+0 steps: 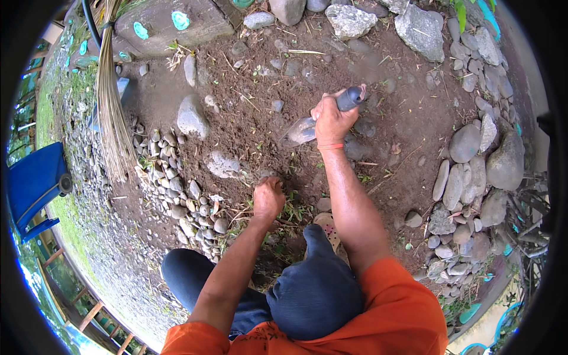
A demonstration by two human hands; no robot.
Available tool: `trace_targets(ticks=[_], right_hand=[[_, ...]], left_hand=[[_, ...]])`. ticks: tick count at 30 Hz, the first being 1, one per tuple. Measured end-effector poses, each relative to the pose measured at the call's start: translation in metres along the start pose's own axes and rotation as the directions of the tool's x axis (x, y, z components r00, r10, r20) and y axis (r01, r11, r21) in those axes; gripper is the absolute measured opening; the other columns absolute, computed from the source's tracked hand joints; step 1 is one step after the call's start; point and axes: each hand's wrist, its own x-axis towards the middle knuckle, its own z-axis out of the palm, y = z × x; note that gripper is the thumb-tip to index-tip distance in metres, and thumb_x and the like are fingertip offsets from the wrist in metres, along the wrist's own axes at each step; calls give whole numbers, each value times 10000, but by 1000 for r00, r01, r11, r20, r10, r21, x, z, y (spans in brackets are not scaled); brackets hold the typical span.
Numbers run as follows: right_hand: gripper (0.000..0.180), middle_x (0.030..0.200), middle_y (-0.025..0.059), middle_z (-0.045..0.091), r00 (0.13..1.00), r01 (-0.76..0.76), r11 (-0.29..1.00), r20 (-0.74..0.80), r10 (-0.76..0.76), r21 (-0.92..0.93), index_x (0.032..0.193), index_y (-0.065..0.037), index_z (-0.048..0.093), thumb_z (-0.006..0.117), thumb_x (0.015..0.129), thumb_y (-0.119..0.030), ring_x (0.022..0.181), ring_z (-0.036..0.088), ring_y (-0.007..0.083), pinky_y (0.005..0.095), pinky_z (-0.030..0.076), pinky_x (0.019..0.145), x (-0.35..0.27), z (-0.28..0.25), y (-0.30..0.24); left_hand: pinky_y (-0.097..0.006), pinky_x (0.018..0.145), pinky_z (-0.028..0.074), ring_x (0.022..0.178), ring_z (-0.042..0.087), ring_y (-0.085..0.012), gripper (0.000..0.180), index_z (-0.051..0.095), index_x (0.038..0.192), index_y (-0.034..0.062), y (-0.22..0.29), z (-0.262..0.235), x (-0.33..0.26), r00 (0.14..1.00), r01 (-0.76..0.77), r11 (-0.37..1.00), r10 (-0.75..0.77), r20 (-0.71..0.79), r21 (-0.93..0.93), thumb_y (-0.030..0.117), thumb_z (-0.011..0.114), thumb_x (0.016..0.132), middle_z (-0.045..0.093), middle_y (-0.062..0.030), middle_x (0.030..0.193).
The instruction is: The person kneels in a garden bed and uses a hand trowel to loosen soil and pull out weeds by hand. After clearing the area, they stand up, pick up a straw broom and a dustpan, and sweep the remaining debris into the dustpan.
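My right hand is wrapped round the dark handle of a hand trowel. Its metal blade points left, low over the brown soil; whether the tip touches cannot be made out. Closer to my body, my left hand is down at the ground with its fingers curled in. What those fingers hold, if anything, is hidden. Green weeds and dry stalks grow just beside it, and a pale flat stone lies to its upper left.
Piles of round stones line the left side, and larger rocks border the right. A stick broom stands at upper left, near a wooden log. A blue wheeled bin is far left. My knees are at the bottom.
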Motion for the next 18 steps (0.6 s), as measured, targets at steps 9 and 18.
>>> trace_targets(ticks=[9,18], right_hand=[[133,555,43,479,1000,-20,966,16,25,-258,847,-58,448,505,799,52,406,466,119,281,444,369,-24,-26,-64],[142,782,85,563,979,-95,929,-205,21,-357,897,-5,496,575,782,18,548,566,134,279,505,443,45,7,-79]], left_hand=[[-483,841,516,948,628,-411,328,606,1150,35,18,-16,28,999,-14,997,16,-32,72,144,622,841,649,-215,1025],[-445,810,537,906,648,-388,151,666,935,13,18,7,55,985,48,982,-77,154,185,96,612,820,660,-207,951]])
